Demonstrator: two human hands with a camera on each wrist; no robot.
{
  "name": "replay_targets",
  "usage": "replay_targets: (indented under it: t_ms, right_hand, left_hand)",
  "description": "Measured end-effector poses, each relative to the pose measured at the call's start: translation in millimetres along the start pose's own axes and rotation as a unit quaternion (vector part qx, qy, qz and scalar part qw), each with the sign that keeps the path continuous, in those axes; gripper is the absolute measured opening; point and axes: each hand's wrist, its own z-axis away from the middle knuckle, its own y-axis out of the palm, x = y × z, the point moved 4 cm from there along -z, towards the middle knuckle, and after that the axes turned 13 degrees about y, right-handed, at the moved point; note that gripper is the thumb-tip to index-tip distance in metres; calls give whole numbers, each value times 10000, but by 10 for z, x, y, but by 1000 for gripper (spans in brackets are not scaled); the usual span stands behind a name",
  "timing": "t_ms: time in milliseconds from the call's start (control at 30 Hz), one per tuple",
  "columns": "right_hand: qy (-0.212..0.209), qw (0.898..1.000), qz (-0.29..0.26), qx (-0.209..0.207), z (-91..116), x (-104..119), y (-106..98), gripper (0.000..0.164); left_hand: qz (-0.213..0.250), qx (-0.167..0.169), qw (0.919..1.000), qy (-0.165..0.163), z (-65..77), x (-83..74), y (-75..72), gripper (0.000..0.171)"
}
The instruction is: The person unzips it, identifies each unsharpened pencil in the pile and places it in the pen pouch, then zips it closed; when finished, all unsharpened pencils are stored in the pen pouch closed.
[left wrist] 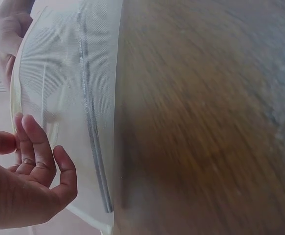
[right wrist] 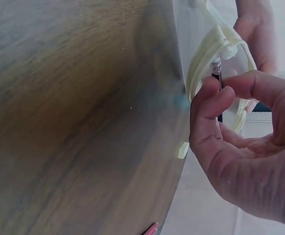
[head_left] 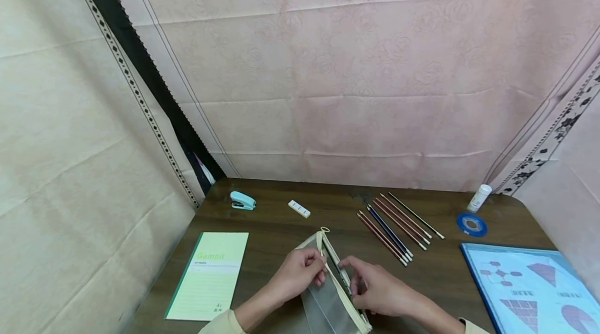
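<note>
A grey mesh pencil case [head_left: 322, 307] with a cream zip edge lies at the front of the table, its mouth spread apart. My left hand [head_left: 300, 273] pinches the near-left zip edge between thumb and fingers. At the opening, my right hand [head_left: 383, 288] grips a dark pencil [right wrist: 216, 68] with a silver band and a white end. The pencil's white end shows inside the cream zip loop in the right wrist view; my fingers hide much of its shaft. Through the mesh in the left wrist view, a slim grey rod [left wrist: 91, 127] runs along the case.
Several pencils [head_left: 394, 227] lie side by side behind my right hand. Blue tape [head_left: 472, 224], a white glue stick [head_left: 479, 198] and a blue-framed board [head_left: 529, 287] are at right. A green notebook [head_left: 208, 276], a stapler [head_left: 242, 200] and a white eraser [head_left: 299, 209] are leftward.
</note>
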Motion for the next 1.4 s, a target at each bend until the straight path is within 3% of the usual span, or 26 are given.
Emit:
replay_targets:
  t_ms: [233,433,767,1167,1400]
  right_hand:
    - [-182,9989,-417,-79,43,28,-32,50]
    - [-230,9961,-720,-458,97,29,-149,46]
    - [136,9897,-331,-1390,87,-156,-404,37]
    - [290,9765,-686,-2025,16,-377,-724,32]
    - [255,9667,-130,-2544,-41,-544,-864,32]
  left_hand:
    - [-118,76,9999,-38,-9,-3,-14,26]
    - [-269,125,9996,-9,-9,3,-18,26]
    - [-187,117,9998,31,0,-1,-22,26]
    - [-175,115,9997,81,7,-14,-15,27]
    - [-273,78,9995,113,8,-28,5,27]
